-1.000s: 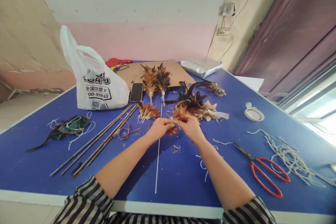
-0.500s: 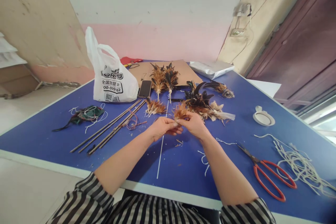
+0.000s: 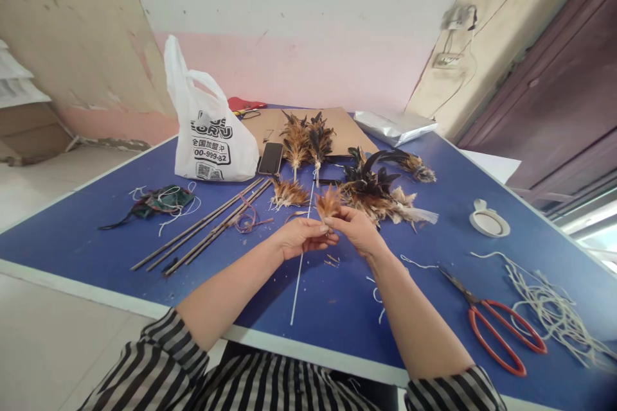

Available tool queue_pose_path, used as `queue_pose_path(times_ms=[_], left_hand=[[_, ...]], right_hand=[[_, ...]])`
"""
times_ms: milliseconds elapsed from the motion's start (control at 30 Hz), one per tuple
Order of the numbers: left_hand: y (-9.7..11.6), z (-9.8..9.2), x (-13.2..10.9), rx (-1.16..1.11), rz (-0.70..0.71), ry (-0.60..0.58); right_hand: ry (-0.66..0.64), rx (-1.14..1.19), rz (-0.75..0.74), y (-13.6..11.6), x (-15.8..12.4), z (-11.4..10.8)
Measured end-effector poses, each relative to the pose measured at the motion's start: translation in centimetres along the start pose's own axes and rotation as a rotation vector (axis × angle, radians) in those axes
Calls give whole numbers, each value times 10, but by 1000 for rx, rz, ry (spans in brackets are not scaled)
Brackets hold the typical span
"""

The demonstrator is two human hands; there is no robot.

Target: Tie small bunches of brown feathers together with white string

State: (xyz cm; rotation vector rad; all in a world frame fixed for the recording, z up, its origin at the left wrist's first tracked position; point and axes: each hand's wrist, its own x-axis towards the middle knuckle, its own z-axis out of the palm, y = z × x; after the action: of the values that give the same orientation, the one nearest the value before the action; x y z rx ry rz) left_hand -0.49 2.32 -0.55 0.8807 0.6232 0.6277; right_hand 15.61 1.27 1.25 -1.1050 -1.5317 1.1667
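Observation:
Between my two hands, over the middle of the blue table point(image 3: 250, 292), is a small bunch of reddish-brown feathers point(image 3: 328, 201). My left hand point(image 3: 308, 236) pinches its lower end from the left. From the right, my right hand point(image 3: 355, 226) grips the same end with thumb and fingers; the quill ends are hidden by the fingers. Just beyond lies a loose clump of brown feathers point(image 3: 288, 193). A bigger heap of black and cream feathers point(image 3: 369, 189) is behind my right hand. Two tied feather bundles point(image 3: 296, 141) rest on brown cardboard point(image 3: 347, 128).
At left are thin sticks point(image 3: 202, 228), dark green cloth with string point(image 3: 166, 200) and a white plastic bag point(image 3: 212, 135) beside a phone point(image 3: 270, 158). To the right lie red-handled scissors point(image 3: 496, 324), tangled white string point(image 3: 549, 308), a tape roll point(image 3: 489, 222) and a silver package point(image 3: 395, 126).
The view has shifted slightly. The feather bunch now stands more upright and fanned out between my fingers, and both hands keep hold of it.

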Motion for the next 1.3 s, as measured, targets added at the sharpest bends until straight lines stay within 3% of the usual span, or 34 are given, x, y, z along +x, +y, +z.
queue_pose_path(times_ms=[100,300,433,600,733,833,967,1167,1300], left_hand=[[2,-4,3,-100,67,61],[-3,-8,2,-217,77,97],[-14,-5,1,-197,95,110],[-19,-5,2,-99,154,144],[-15,-6,-1,64,214,172],[-13,-3,-6,180,223,114],[-14,0,-8,263,223,65],[-21,2,-2,282,201,168],[-28,1,2,365,347,267]], right_hand=[[70,-177,-75,-1,0,-2],[183,-928,-382,-13,-5,6],[198,-1074,-407,-10,-5,17],[209,-1024,-343,-4,-3,14],[86,-672,-155,-3,-3,-1],[-28,-392,-8,-6,-3,-6],[-97,-180,19,-10,-4,2],[14,-245,-16,-5,-4,12],[107,-368,-27,2,-2,16]])
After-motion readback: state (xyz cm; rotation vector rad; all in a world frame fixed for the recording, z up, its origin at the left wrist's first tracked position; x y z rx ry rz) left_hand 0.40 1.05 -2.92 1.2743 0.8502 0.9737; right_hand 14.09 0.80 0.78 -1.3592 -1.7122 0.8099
